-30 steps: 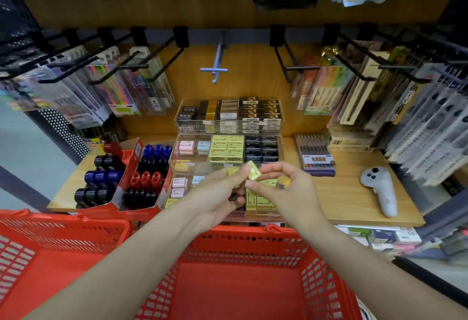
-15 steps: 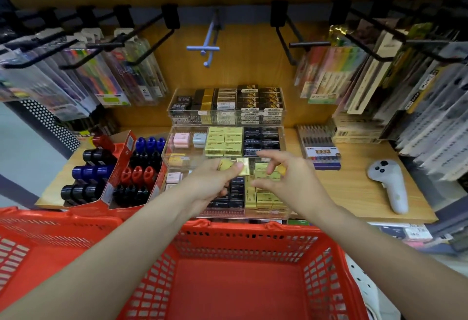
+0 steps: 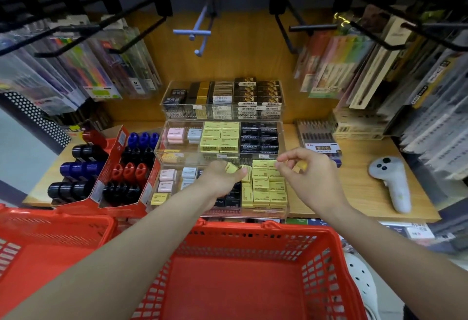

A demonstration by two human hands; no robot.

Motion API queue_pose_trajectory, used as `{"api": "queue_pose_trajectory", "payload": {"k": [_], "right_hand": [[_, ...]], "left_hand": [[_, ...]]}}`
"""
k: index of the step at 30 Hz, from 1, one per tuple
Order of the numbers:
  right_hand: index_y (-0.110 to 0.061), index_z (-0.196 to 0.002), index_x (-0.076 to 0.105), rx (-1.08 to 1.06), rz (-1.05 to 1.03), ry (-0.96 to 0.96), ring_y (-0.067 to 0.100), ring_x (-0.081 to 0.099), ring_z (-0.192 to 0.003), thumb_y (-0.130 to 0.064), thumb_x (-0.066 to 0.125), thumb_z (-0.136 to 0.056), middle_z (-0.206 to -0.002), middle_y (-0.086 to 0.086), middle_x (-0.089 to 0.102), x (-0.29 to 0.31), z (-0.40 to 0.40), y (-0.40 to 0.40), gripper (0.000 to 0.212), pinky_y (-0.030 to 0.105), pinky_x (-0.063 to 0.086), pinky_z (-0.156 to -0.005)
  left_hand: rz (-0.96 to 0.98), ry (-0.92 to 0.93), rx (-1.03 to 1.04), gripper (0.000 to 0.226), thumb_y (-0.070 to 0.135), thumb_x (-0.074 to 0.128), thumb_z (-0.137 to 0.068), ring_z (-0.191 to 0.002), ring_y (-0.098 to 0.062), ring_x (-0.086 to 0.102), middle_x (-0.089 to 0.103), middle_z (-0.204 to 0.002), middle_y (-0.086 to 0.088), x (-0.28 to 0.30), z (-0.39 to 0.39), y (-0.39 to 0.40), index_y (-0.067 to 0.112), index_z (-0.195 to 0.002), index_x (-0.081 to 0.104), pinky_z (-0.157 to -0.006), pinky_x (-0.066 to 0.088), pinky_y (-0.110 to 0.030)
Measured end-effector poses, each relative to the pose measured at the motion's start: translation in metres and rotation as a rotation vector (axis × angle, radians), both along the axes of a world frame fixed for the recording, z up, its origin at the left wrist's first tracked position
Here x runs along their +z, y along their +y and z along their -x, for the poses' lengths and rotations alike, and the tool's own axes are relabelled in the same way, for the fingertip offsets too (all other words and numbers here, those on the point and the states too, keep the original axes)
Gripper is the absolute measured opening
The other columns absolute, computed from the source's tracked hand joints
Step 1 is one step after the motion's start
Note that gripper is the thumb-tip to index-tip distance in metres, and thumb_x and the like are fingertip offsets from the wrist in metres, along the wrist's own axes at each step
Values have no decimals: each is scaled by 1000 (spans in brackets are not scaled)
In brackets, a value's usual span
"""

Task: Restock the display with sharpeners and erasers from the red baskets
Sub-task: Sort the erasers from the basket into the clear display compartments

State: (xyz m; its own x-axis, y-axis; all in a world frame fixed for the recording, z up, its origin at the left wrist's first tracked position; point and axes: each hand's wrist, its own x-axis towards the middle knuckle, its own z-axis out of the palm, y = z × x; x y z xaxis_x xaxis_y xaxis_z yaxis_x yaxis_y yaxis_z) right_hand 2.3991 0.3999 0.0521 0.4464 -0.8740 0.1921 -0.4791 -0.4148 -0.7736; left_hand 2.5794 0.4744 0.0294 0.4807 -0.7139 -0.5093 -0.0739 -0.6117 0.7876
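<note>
From the head view, I think I am far along with the job. The red basket (image 3: pixel 243 276) in front of me looks bare inside, and the part I can see of the other red basket (image 3: pixel 48 243) on my left shows nothing in it either. So I judge only the things in my hands are left to put away.

My left hand (image 3: pixel 220 180) is curled around yellow erasers (image 3: pixel 234 168), pinching them over the front clear tray (image 3: pixel 285 208). My right hand (image 3: pixel 306 175) has its fingers curled too, and I see a bit of yellow (image 3: pixel 301 167) tucked in that grip, maybe one more eraser. I cannot tell for sure.

The front tray holds rows of yellow erasers on the right, black ones in the middle, and pink and pale ones on the left. The middle tray (image 3: pixel 281 140) has pink, yellow and black erasers. The back tray (image 3: pixel 282 97) is full of dark and gold boxes. The red cardboard box (image 3: pixel 119 157) on the left holds blue, red and black sharpeners (image 3: pixel 129 171). A white controller (image 3: pixel 392 185) lies on the wooden surface (image 3: pixel 354 193).
</note>
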Motion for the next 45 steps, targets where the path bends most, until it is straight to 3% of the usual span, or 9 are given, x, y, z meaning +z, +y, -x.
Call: {"api": "queue_pose_trajectory", "payload": {"k": [8,14,23,25,28,36,39,42,45], "right_hand": [[-33,-90,70,8,53,35,-1,51,-50,-27,74,-85,-70,-13,60,2,0,2,9,11,35,-59],[-29,-126,63,152,94,368,6,55,-85,-48,71,-83,-86,-15,50,-5,5,9,48,23,46,-80],[-32,-128,61,179,81,416,6,57,-85,-54,66,-84,-91,-12,52,-1,7,14,49,25,51,-81],[-31,-118,67,181,-5,307,-1,56,-73,-51,66,-86,-84,-13,57,12,6,16,37,13,42,-69],[-28,-97,75,223,-270,47,-8,58,-61,-50,66,-85,-77,-11,69,42,2,25,26,5,38,-58],[-20,-84,80,251,-462,-145,-10,55,-52,-36,79,-78,-87,-10,75,98,24,63,17,6,40,-47],[-24,-85,80,236,-570,-174,-1,45,-41,-46,74,-81,-62,-17,63,101,33,69,24,9,33,-43],[-21,-81,78,163,-663,-223,8,28,-41,-55,71,-80,-60,4,51,99,41,70,36,17,29,-42],[-16,-78,77,170,-644,-163,7,29,-41,-59,69,-78,-50,-2,43,92,45,69,43,20,27,-50]], "left_hand": [[43,-166,24,77,40,66,-91,-144,-28,32,33,-157,-8,-5,1,2,7,-151,31,-115,28,-41],[10,-244,-34,72,44,60,-94,-142,-29,35,37,-155,-9,-6,8,2,6,-149,35,-113,32,-40],[69,-222,-48,75,47,56,-96,-146,-27,27,30,-159,-8,10,7,13,8,-153,26,-116,27,-40],[76,-302,-166,61,50,54,-95,-133,-24,45,52,-142,-8,26,7,24,8,-139,49,-111,38,-41],[205,-430,-365,35,48,59,-92,-71,-13,54,57,-75,2,59,19,43,16,-78,58,-64,43,-24],[466,-941,-407,37,51,75,-76,-63,0,39,38,-71,11,116,58,80,22,-69,53,-52,22,-16],[436,-636,-362,30,52,77,-75,-72,-4,51,55,-72,9,120,60,93,24,-77,68,-59,33,-16],[353,-94,-265,23,55,69,-81,-78,9,58,63,-85,23,119,58,106,34,-88,70,-65,43,-7],[329,71,-227,29,55,56,-90,-61,13,53,57,-64,35,114,56,107,31,-101,70,-57,42,-7]]}}
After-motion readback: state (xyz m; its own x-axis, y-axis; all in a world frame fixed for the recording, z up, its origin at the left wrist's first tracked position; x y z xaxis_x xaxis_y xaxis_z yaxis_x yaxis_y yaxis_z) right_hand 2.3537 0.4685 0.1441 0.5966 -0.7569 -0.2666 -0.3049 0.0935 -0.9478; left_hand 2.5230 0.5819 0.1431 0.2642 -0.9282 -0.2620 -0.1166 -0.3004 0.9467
